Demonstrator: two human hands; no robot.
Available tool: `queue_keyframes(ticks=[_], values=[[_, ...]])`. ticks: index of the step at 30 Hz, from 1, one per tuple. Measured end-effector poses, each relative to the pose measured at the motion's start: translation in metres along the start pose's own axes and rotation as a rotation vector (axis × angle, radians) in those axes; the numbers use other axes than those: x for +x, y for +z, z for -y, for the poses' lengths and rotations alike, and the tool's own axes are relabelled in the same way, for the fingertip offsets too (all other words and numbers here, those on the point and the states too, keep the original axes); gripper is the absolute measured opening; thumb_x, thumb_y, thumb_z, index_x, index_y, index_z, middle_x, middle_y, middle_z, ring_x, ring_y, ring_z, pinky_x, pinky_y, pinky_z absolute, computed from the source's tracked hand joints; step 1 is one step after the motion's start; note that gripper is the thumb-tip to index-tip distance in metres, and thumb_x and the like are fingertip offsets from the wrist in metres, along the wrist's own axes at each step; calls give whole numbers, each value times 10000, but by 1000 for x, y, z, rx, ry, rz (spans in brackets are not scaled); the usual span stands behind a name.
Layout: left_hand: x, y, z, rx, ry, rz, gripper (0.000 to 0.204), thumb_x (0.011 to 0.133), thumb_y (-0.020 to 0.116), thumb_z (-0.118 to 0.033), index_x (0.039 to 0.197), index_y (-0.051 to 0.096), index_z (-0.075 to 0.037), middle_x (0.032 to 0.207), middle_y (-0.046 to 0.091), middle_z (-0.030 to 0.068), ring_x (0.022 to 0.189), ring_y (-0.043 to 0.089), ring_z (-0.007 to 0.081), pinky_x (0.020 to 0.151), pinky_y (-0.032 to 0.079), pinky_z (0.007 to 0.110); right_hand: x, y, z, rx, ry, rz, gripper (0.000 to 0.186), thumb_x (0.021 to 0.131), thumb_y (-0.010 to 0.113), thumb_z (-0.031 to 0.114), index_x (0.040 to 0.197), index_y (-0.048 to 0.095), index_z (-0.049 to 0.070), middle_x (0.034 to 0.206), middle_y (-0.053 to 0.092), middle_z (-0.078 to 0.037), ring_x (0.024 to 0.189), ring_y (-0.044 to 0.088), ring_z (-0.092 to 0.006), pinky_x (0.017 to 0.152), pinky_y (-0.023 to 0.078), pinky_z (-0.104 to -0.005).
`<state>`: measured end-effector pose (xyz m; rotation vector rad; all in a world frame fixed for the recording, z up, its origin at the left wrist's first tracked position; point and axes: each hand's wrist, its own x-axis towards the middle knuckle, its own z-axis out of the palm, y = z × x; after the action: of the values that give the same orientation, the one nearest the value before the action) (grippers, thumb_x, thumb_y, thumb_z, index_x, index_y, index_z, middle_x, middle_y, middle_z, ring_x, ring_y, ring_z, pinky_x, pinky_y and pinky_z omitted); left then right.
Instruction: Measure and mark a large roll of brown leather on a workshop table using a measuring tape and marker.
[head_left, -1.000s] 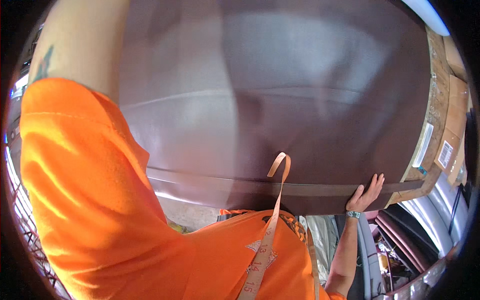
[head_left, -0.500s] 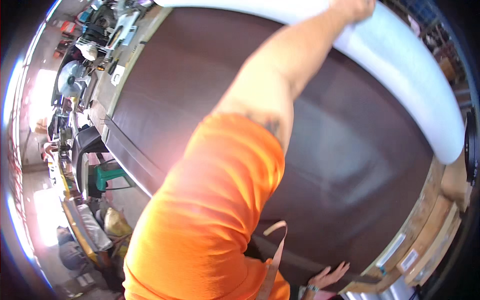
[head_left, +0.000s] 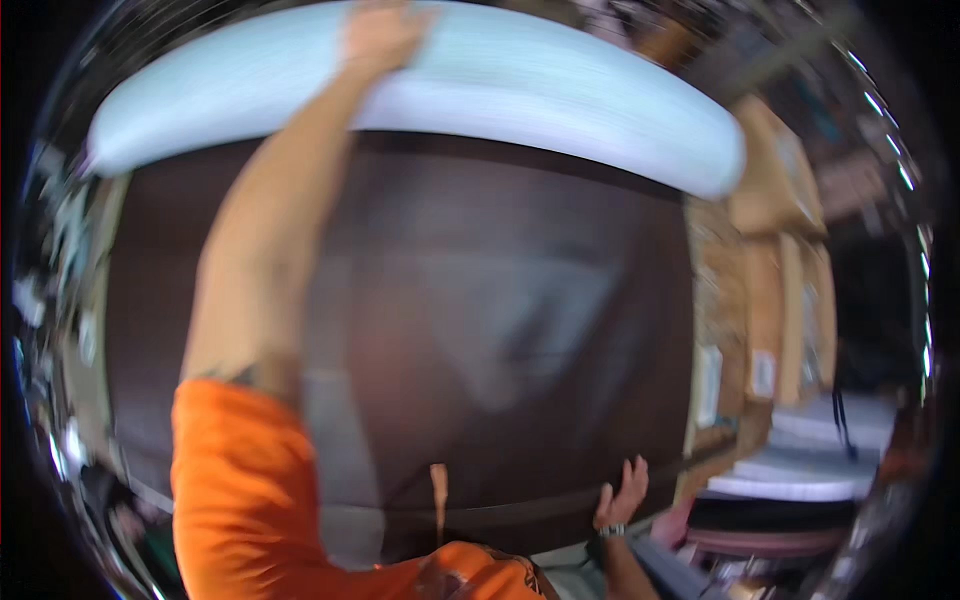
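Note:
A large dark brown sheet (head_left: 430, 330), smooth and slightly shiny like leatherette, lies spread across the table. Along its far side runs a thick, long white roll (head_left: 560, 95). My left arm stretches far forward, and my left hand (head_left: 383, 38) rests on top of this roll; its fingers are blurred and partly cut off by the upper edge. Close to me on the right, my right hand (head_left: 624, 495) is over the sheet's near edge with fingers spread and nothing in them. A watch (head_left: 611, 530) sits on that wrist. A narrow tan strap (head_left: 440, 490) hangs over the sheet near my body.
Cardboard boxes (head_left: 765, 320) stand along the table's right edge. Beyond them, at lower right, is a stack of pale folded or flat material (head_left: 820, 450). The table's pale left edge (head_left: 95, 330) shows beside blurred clutter.
The view has swung, so the roll now lies straight across the far side. My left hand stays on the roll; my right hand, still spread, has more of its forearm showing.

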<state>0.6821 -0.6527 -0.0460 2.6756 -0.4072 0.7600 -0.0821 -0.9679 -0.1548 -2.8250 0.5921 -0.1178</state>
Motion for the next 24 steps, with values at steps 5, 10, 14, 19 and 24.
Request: queue_keyframes(ticks=[5,10,14,19,24], values=[[15,-7,-8,221,34,65,671,1017,337,-605,1458,533,-140,1527,505,105,1453,408,285,1219,255,453,-4,0,-8,-50,105,81,606,943,535,296,1478,441,26,1599,341,-226,1491,276,-437,1207,190,-589],[28,-18,-14,232,1,148,692,1018,305,-628,1478,515,-155,1539,491,105,1466,390,291,1228,242,463,-4,1,-8,-14,92,25,605,937,549,309,1474,461,42,1598,346,-219,1494,282,-423,1211,193,-575],[36,-11,-8,258,-35,211,701,1021,288,-641,1494,499,-169,1550,478,97,1475,377,291,1234,231,473,-5,0,-12,-6,104,26,603,931,561,319,1467,480,53,1596,354,-208,1493,290,-410,1213,198,-562],[45,-4,1,246,-20,204,697,1020,294,-637,1479,525,-166,1536,495,116,1446,420,309,1213,261,484,-7,0,-13,-3,114,26,609,934,562,340,1471,482,67,1600,353,-193,1497,287,-394,1212,201,-560],[54,-3,3,214,-9,231,720,1015,294,-648,1485,515,-149,1534,496,117,1442,424,314,1207,263,492,-5,-2,-12,-14,129,40,611,939,560,359,1471,484,68,1602,354,-184,1498,290,-380,1214,204,-548]])
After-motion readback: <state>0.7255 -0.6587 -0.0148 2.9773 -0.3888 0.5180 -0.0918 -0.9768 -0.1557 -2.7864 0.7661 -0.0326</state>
